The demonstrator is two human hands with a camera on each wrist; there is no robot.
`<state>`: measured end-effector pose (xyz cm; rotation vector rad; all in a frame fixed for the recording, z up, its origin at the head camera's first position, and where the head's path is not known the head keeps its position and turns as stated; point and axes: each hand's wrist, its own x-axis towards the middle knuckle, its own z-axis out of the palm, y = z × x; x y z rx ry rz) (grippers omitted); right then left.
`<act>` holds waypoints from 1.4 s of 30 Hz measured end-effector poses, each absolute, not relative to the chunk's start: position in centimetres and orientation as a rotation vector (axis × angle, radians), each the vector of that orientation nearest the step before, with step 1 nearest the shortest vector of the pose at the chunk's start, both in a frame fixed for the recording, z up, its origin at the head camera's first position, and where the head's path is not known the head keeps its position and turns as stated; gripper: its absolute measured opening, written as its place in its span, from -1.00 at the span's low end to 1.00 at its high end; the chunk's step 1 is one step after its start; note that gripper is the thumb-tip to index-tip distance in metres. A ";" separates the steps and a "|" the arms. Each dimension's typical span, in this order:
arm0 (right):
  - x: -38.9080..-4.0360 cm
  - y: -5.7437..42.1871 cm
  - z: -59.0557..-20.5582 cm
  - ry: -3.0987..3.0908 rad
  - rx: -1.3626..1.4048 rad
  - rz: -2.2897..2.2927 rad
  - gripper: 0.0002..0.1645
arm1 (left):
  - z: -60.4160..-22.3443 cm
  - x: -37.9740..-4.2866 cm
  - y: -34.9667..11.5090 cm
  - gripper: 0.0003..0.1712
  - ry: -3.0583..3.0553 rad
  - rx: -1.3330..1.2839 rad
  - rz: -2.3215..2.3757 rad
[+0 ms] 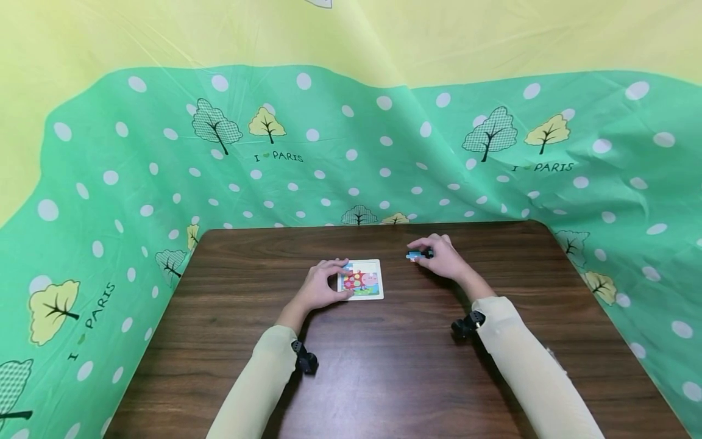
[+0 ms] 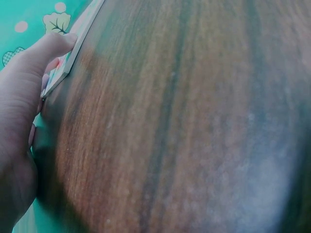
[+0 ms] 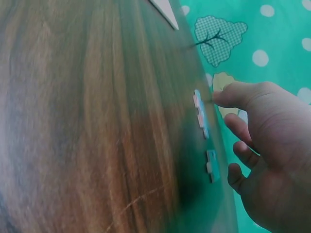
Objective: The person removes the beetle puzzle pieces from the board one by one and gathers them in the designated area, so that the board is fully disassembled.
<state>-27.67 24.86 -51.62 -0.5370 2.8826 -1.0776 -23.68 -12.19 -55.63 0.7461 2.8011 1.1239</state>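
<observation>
A small white-framed jigsaw puzzle board (image 1: 374,294) lies flat on the table, its picture red and pink with dots. My left hand (image 1: 320,286) holds it at the left side, thumb at the near edge and fingers over the far left part. In the left wrist view the thumb touches the board's rim (image 2: 73,57). My right hand (image 1: 445,261) hovers over blue puzzle pieces at the right. The right wrist view shows a longer piece (image 3: 201,114) by the thumb tip and a shorter piece (image 3: 213,166) below the curved fingers, both on the table.
The dark wood table (image 1: 378,366) extends around both hands. A green and yellow cloth (image 1: 351,134) with dots and trees hangs behind it and at its sides. Each sleeve cuff carries a black wrist camera, left (image 1: 305,360) and right (image 1: 466,325).
</observation>
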 end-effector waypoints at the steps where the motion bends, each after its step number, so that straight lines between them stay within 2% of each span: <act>1: -27.6 24.7 -51.5 2.881 -0.541 -1.082 -0.58 | -55.7 -23.7 -12.2 -0.48 2.801 0.747 1.129; 21: -27.4 21.3 -51.4 2.827 -0.580 -1.080 -0.59 | -55.7 -23.4 -12.5 -0.61 2.807 0.697 1.175; 31: -27.2 18.4 -51.1 2.788 -0.624 -1.068 -0.61 | -54.7 -22.9 -12.9 -0.61 2.855 0.724 1.038; 42: -26.9 15.8 -50.6 2.770 -0.676 -1.027 -0.62 | -54.5 -22.7 -13.4 -0.50 2.818 0.763 0.965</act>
